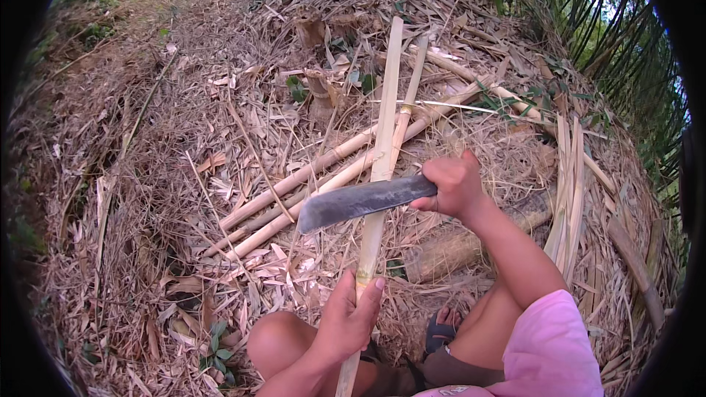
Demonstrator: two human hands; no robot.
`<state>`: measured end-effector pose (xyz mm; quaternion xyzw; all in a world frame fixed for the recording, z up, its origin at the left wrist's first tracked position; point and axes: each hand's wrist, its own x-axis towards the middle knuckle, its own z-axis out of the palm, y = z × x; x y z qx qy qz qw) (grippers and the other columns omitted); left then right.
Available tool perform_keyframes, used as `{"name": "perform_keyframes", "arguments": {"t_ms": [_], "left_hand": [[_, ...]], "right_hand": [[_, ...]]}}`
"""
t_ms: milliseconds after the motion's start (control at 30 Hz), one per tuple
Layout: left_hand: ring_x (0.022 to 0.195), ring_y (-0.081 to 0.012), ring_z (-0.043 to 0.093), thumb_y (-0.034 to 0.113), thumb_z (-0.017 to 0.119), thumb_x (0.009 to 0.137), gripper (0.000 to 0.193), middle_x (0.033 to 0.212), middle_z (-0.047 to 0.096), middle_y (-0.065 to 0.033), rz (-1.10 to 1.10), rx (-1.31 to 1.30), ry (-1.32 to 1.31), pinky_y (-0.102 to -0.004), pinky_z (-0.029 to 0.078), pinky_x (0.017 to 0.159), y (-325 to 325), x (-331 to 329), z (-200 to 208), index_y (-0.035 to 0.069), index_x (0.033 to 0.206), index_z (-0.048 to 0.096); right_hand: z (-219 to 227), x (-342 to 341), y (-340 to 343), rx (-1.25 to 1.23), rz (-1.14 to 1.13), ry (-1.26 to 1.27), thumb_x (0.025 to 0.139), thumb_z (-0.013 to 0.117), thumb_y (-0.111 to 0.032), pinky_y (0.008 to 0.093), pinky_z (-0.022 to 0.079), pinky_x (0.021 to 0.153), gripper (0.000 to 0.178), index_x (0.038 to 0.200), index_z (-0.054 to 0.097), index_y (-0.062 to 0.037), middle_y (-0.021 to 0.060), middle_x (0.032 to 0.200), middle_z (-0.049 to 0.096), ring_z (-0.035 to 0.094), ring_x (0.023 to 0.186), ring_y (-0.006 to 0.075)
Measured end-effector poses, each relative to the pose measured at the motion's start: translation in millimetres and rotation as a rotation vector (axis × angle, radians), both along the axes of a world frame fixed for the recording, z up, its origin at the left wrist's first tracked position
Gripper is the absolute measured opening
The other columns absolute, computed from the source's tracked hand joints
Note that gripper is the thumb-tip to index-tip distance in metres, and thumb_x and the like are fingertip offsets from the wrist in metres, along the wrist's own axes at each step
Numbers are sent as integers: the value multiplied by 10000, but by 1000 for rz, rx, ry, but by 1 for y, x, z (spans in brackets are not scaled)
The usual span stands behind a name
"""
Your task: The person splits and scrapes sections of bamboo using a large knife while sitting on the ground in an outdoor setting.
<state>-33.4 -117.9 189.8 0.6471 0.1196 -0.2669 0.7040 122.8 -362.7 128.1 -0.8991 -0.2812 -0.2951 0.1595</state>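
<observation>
My left hand (348, 316) is closed round the lower part of a long pale bamboo strip (373, 239), which slants up and away from between my knees. In my right hand (454, 184) is the handle end of a machete (360, 202), gripped in a fist. Its broad dark blade points left and lies across the strip, above my left hand. Whether the edge touches the strip I cannot tell. The machete's handle is hidden inside my fist. Just behind the strip, a second split bamboo piece (410, 95) leans the same way.
Several bamboo poles (294, 184) lie crosswise beyond the strip. A thick bamboo log (471, 242) rests by my right foot, which wears a dark sandal (440, 334). Split strips (566, 191) stand at the right. Cut stumps (321, 95) rise from ground covered with dry leaves.
</observation>
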Motion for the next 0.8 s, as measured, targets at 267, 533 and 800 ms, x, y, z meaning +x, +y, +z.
{"name": "perform_keyframes", "arguments": {"t_ms": [267,533,800], "left_hand": [[371,-56,381,277,525,1029,238,579,458,24,-15,-7,18,-233,296,319,9,-5,-2,53,1052,447],[364,-61,389,280,540,1021,252,577,463,21,-27,-30,37,-235,313,322,-4,-7,0,53,1010,433],[356,-72,406,288,545,1018,269,550,456,12,-129,79,58,-228,330,332,-10,-19,1,59,942,426]], "right_hand": [[20,-37,43,18,25,-2,837,489,-768,373,435,484,670,621,478,-134,35,505,472,553,464,251],[22,-19,23,14,-54,120,882,506,-696,414,430,468,645,637,522,-99,98,554,549,587,489,301],[10,35,-42,197,-317,408,879,403,-776,453,516,545,722,766,662,-112,150,594,598,649,596,337]]}}
